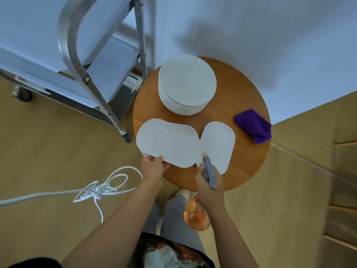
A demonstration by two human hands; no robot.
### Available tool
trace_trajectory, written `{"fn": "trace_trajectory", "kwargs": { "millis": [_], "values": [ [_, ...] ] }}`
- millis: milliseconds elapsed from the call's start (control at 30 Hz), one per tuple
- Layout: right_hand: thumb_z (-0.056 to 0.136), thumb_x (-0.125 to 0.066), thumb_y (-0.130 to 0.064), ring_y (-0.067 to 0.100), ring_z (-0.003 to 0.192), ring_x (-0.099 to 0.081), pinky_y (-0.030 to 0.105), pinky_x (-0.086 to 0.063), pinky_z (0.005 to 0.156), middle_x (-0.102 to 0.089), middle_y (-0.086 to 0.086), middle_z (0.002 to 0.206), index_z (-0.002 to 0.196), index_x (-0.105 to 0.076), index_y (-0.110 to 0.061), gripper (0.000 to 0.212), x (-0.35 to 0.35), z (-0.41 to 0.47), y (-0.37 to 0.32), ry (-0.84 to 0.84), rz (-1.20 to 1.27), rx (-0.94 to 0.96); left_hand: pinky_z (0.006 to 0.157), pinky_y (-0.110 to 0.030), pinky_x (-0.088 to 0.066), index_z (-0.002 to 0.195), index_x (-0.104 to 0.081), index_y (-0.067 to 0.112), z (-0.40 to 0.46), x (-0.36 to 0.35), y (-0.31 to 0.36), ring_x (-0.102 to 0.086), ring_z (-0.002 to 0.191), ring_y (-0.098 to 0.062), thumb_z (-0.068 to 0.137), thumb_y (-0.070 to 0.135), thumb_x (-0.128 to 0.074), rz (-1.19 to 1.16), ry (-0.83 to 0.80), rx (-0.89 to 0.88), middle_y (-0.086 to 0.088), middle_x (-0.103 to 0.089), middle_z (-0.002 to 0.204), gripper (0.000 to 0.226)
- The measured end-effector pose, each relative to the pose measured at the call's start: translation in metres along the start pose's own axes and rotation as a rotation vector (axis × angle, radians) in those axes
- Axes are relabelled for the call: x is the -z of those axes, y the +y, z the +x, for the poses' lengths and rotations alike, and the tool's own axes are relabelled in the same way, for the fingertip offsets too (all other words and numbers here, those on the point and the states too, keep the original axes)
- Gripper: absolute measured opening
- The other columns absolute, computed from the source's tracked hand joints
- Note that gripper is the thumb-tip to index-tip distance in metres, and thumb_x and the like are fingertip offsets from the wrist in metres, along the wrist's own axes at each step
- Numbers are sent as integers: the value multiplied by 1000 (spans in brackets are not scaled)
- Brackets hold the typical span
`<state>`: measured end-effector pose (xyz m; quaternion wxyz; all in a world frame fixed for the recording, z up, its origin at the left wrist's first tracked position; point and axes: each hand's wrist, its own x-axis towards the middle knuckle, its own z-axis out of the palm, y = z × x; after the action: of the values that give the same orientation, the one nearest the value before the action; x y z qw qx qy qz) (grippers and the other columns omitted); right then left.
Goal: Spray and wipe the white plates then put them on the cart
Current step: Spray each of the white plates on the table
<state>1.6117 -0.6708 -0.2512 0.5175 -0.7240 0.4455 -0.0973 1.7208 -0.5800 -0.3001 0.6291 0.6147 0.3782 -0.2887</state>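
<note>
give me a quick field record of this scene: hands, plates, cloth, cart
left hand: left hand pinches the near edge of the oblong plate
right hand: right hand grips the spray bottle, nozzle toward the plates
second oblong plate: second oblong plate, flat on the round wooden table
round plates: stack of round plates, far side of the table
cloth: purple cloth, at the table's right edge, untouched
cart: metal cart, left of the table, no plates visible on it

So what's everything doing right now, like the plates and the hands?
Left hand: gripping the oblong plate, lifted at its near edge.
Right hand: holding the spray bottle, nozzle toward the plates.
Second oblong plate: flat on the table.
Round plates: stacked.
Cloth: crumpled, unused.
</note>
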Motion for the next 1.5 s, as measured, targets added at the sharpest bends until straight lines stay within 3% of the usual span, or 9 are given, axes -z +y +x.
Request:
{"fn": "trace_trajectory", "kwargs": {
  "millis": [167, 267, 433, 733, 867, 967, 1067, 1267, 1500],
  "values": [
    [86, -57, -1, 10, 52, -40, 9, -36, 45, -42, -2, 61, 72, -49, -22, 26, 0, 2, 1, 25, -11, -18, 60, -24, -52, 126, -47, 6, 1, 0, -8, -63, 82, -17, 97, 6, -51, -40, -73, 106, -10, -58, 120, 30],
    [86, -57, 0, 10, 53, -40, 9, -36, 45, -42, 0, 61, 72, -50, -21, 26, 3, 2, 3, 29, -11, -12, 55, -23, -54, 135, -42, 2, 3, -4, -12, -67, 74, -20, 102, 16, -42, 145, -78, 139, -13, -64, 103, 36],
    [83, -55, 6, 4, 49, -39, 11, -33, 44, -38, -2, 59, 69, -48, -16, 26, 10, 1, 7, 30, 12, 19, 55, -25, -52, 116, -54, -3, 8, -12, -8, -66, 72, -22, 104, 23, -34, 331, -65, 154, -12, -64, 88, 35],
    [82, -54, 8, 3, 48, -38, 11, -33, 44, -36, -2, 57, 65, -44, -17, 32, 32, 13, 21, 90, 18, -6, 59, -22, -51, 87, -60, 9, -7, -58, -26, -64, 72, -17, 98, 19, -49, 809, -337, -41, -6, -67, 84, 18],
    [84, -56, 6, 4, 51, -42, 11, -37, 47, -40, 0, 57, 69, -49, -18, 29, 45, 24, 28, 104, 24, -7, 67, -16, -46, 88, -63, 7, -12, -88, -33, -60, 81, -17, 98, 19, -49, 1160, -467, -350, -12, -65, 93, 21],
    [83, -56, 8, 8, 52, -40, 13, -37, 48, -45, 10, 61, 72, -53, -13, 23, 56, 34, 32, 88, 43, -29, 71, -17, -40, 104, -65, 10, -12, -116, -25, -59, 85, -15, 99, 25, -48, 1347, -408, -590, -7, -66, 102, 23],
    [85, -57, 4, 3, 48, -40, 12, -37, 47, -37, -3, 57, 67, -47, -19, 31, 65, 44, 35, 63, 59, -51, 78, -26, -44, 117, -61, 12, -1, -142, -13, -62, 98, -22, 99, 24, -44, 1493, -302, -769, -6, -66, 111, 28],
    [83, -58, 2, 11, 57, -46, 12, -42, 53, -50, 5, 67, 77, -52, -28, 32, 77, 70, 35, -14, 63, -18, 98, -38, -35, 120, -55, 19, 24, -175, -1, -41, 120, -25, 94, 31, -52, 2013, -60, -861, -5, -53, 123, 28],
    [80, -60, -14, 10, 60, -51, 8, -44, 54, -51, -9, 69, 86, -54, -27, 15, 83, 103, 41, -96, 26, -26, 112, -59, -17, 122, -54, 20, 35, -187, -15, -36, 127, -26, 90, 35, -59, 2070, 42, -764, -5, -50, 126, 35]
  ]
}}
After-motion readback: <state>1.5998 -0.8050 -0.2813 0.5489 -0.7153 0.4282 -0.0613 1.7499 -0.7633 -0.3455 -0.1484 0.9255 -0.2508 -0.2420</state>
